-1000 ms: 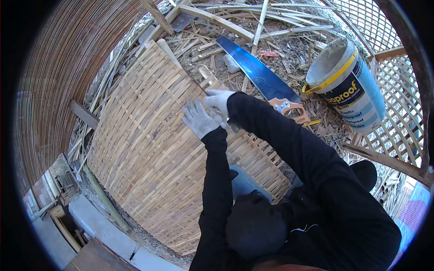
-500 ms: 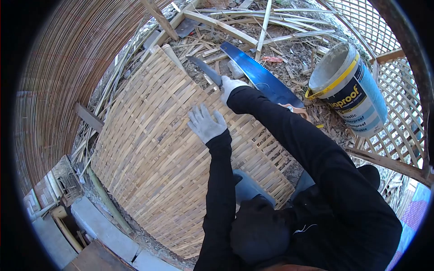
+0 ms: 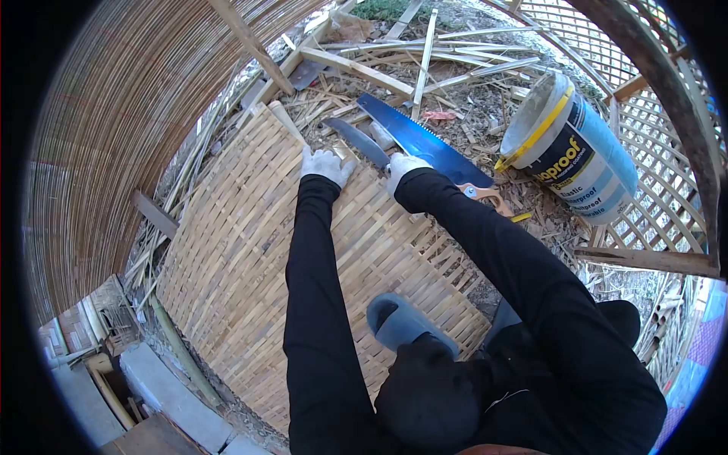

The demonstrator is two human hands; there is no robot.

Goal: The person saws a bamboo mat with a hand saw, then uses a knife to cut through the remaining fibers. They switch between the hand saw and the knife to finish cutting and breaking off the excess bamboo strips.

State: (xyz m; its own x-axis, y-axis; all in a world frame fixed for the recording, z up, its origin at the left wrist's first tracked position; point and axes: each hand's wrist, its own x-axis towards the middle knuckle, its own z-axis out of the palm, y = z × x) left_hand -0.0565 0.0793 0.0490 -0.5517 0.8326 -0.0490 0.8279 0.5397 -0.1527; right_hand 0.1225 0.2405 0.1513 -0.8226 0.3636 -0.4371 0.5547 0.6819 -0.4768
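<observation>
A large woven bamboo mat (image 3: pixel 265 250) lies spread beneath both arms. At its far edge, my left hand (image 3: pixel 326 167), in a pale glove, has its fingers curled over the border, gripping it, with the fingertips partly hidden. My right hand (image 3: pixel 406 173), gloved too, is closed around the handle of a large knife (image 3: pixel 358 142). The dark blade points away and to the left, just beyond the mat's edge and to the right of my left hand. A blue hand saw (image 3: pixel 425 140) with an orange handle lies on the ground past the knife.
A coating bucket (image 3: pixel 576 159) with a yellow rim stands tilted on the right, by a lattice panel (image 3: pixel 660 174). Split bamboo strips (image 3: pixel 470 57) and wood scraps litter the far ground. A slatted screen (image 3: pixel 114 136) rises on the left. A grey slipper (image 3: pixel 406 322) rests on the mat.
My left hand has moved from lying flat on the mat forward to its far edge and closed there. My right hand, still holding the knife, has shifted slightly right and nearer.
</observation>
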